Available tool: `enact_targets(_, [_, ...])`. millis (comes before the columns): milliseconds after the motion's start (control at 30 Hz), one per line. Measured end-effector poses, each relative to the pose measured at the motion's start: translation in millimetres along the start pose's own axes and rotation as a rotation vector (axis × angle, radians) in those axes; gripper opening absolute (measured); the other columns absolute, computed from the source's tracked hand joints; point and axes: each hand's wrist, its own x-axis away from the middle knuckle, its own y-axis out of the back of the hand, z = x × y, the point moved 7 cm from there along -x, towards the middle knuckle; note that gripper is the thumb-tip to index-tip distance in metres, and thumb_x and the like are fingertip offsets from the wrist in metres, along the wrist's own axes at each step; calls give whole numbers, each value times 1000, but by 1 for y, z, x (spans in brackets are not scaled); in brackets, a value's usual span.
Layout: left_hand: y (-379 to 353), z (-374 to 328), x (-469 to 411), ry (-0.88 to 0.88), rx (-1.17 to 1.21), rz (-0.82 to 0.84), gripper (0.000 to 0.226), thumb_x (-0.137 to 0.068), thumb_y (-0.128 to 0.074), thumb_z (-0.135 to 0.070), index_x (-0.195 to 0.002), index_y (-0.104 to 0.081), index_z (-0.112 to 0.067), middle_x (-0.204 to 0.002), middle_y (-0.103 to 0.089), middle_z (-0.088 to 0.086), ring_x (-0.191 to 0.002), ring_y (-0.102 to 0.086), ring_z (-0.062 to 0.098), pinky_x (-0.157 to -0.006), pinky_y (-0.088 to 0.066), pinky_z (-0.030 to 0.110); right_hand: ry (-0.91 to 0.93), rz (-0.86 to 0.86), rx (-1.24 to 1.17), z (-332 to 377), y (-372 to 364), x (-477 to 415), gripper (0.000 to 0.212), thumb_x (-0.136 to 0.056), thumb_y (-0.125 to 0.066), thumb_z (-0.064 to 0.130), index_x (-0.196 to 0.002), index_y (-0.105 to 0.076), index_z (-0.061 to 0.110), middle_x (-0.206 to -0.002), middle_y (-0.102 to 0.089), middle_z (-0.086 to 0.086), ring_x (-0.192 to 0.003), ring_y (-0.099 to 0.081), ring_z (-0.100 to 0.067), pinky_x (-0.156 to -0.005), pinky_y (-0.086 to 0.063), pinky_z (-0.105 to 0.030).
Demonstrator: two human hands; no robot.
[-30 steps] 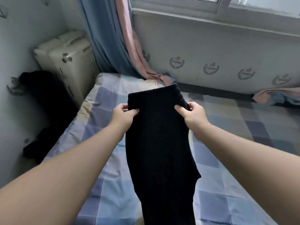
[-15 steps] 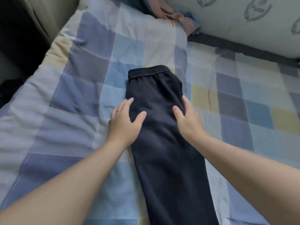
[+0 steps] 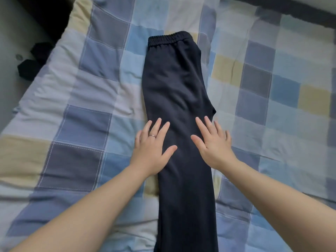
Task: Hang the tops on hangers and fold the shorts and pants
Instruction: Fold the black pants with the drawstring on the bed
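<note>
A pair of dark navy pants (image 3: 174, 84) lies flat on the bed, folded lengthwise leg on leg. Its elastic waistband points away from me and the legs run off the bottom of the view. My left hand (image 3: 152, 148) rests flat on the pants' left edge with fingers spread, a ring on one finger. My right hand (image 3: 212, 142) presses flat on the right side, just below the crotch point. Neither hand grips the fabric.
The bed is covered by a checked quilt (image 3: 87, 113) in blue, white and yellow squares. Its left edge drops to the floor, where dark objects (image 3: 34, 60) lie. A dark strip (image 3: 291, 8) runs along the bed's far edge at the top right.
The pants went from held up by the waistband to lying flat on the bed. Both hands let go and have slid down the fabric toward me, fingers spread.
</note>
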Motion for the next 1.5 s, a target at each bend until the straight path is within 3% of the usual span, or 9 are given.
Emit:
enact_targets(167, [-34, -34, 71, 85, -48, 38, 75, -95, -28, -68, -159, -5, -36, -169, 2, -6, -153, 10, 19, -122, -2, 46, 54, 54, 61, -30, -13, 64, 70, -89, -6, 72, -155, 5, 50, -168, 8, 13, -154, 11, -20, -122, 6, -56])
enact_targets(467, [-121, -83, 231, 354, 110, 21, 70, -97, -36, -63, -158, -13, -37, -169, -5, -7, -154, 3, 18, -121, -7, 47, 79, 207, 107, -88, -69, 189, 68, -95, -11, 71, -155, 7, 48, -168, 9, 11, -154, 12, -25, -120, 6, -60])
enact_targets(800, [-205, -45, 379, 690, 281, 40, 68, -98, -42, -58, -158, -23, -32, -166, -20, -6, -152, -10, 20, -120, -18, 49, 3, 313, 39, -115, -181, 298, 65, -100, -18, 65, -157, 3, 43, -169, 6, 6, -155, 10, -25, -120, 4, -58])
enact_targets(900, [-230, -33, 408, 708, 335, 90, 67, -99, -44, -56, -157, -24, -31, -165, -23, -8, -152, -11, 17, -120, -20, 48, -43, 312, -8, -119, -219, 324, 64, -101, -22, 62, -158, -1, 41, -169, 2, 4, -155, 6, -25, -121, -1, -57])
enact_targets(1167, [-274, 4, 428, 725, 447, 30, 82, -94, -60, -48, -159, -19, -21, -164, -24, -5, -151, -16, 20, -120, -21, 44, -264, 247, -111, -146, -300, 353, 69, -102, -30, 60, -158, 3, 39, -169, 2, 0, -155, 2, -28, -120, -10, -57])
enact_targets(1400, [-296, 23, 401, 639, 458, -30, 93, -86, -69, -49, -158, -17, -21, -163, -27, -3, -150, -21, 22, -120, -21, 46, -557, 18, -618, -175, -326, 348, 90, -94, -57, 44, -159, 4, 35, -168, -9, 4, -154, -10, -29, -122, -18, -52])
enact_targets(1500, [-305, 23, 385, 632, 390, -36, 92, -83, -72, -53, -154, -24, -18, -158, -33, 2, -144, -32, 27, -115, -25, 46, -568, 26, -698, -179, -334, 335, 97, -86, -66, 44, -159, -4, 36, -161, -25, -2, -146, -31, -28, -116, -34, -54])
